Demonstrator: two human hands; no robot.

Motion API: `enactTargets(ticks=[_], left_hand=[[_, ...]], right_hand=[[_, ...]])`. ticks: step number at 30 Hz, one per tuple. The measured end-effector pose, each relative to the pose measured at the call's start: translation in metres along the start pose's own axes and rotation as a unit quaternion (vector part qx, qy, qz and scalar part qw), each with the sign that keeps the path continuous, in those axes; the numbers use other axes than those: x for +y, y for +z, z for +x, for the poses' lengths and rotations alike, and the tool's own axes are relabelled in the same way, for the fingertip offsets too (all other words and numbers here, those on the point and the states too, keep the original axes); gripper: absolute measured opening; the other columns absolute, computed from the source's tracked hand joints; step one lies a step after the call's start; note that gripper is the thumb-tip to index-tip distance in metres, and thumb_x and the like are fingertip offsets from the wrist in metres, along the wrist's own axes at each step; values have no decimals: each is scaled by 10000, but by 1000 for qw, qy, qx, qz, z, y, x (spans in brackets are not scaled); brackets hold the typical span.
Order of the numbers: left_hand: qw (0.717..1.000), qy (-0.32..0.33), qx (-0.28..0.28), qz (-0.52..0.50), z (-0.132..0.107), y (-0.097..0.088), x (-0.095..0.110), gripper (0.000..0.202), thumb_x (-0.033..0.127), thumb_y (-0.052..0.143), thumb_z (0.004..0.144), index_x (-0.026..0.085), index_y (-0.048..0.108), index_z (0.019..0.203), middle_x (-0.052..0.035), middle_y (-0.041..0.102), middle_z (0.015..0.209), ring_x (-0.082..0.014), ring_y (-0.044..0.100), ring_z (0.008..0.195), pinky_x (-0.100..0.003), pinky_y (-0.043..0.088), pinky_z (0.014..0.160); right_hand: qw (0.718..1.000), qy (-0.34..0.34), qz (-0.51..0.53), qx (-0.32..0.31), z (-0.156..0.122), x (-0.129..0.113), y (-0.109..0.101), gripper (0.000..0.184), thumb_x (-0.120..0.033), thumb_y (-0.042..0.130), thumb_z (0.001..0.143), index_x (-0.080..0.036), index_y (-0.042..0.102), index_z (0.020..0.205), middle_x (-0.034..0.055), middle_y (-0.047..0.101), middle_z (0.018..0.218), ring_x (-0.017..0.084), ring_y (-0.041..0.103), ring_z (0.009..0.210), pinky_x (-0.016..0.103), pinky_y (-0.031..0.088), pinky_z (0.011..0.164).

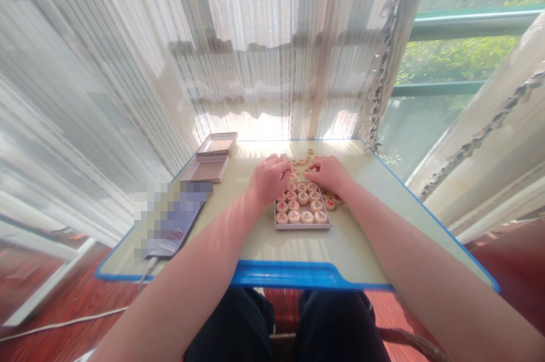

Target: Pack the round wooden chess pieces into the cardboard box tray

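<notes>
A shallow box (303, 226) lies on the small table, with several rows of round wooden xiangqi pieces (307, 217) in it, marked in red and black. A gap shows in its third row. Over the box's far left corner, my left hand (269, 176) has its fingers curled; what they hold, if anything, is hidden. Beyond the far right corner, my right hand (330, 173) bends its thumb and fingers around a loose xiangqi piece (307, 172) at its fingertips. More loose xiangqi pieces (301, 162) are scattered behind the box, and a few lie beside it under my right wrist.
Two shallow box parts, a nearer tray (206, 171) and a farther one (217, 144), lie at the table's far left. A pixelated dark flat device (183, 226) with a white cable (97, 316) lies nearer. A blue rim (289, 274) edges the table. Sheer curtains (264, 78) hang behind.
</notes>
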State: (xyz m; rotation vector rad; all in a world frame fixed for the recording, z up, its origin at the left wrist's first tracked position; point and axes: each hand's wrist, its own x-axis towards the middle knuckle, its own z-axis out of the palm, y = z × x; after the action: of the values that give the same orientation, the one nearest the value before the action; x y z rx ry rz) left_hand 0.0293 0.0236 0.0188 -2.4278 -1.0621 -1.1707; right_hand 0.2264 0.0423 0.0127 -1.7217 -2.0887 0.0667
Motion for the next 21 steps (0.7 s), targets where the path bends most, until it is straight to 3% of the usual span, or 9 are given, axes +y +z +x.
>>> enactTargets(ticks=[5,11,15,21], left_hand=[[1000,-6,-27,-6,2,-4,1,219,116,476,769,202,651,667,-24,682,734,-166,590,735,-288,493,731],[996,-6,-62,-69,4,-12,5,225,104,470,739,198,661,666,-15,683,718,-152,606,724,-274,492,726],[992,2,-86,-94,4,-16,10,228,84,475,705,192,669,655,-20,681,709,-151,612,712,-263,492,709],[992,-10,-95,-81,3,-19,7,244,100,453,726,190,664,644,-18,670,694,-148,599,697,-259,481,696]], right_hand=[[999,-2,18,51,-13,-5,-22,292,-373,598,728,-167,731,886,64,667,851,217,571,869,320,435,818],[988,-105,107,-35,-66,-36,-56,231,-392,645,733,-202,727,834,45,669,798,193,590,810,304,449,761],[980,-139,134,-47,-86,-41,-55,249,-394,654,738,-188,717,863,51,666,824,180,593,798,297,449,761],[984,-117,120,-58,-81,-32,-46,261,-414,634,750,-188,718,849,50,662,833,181,600,786,299,451,742]])
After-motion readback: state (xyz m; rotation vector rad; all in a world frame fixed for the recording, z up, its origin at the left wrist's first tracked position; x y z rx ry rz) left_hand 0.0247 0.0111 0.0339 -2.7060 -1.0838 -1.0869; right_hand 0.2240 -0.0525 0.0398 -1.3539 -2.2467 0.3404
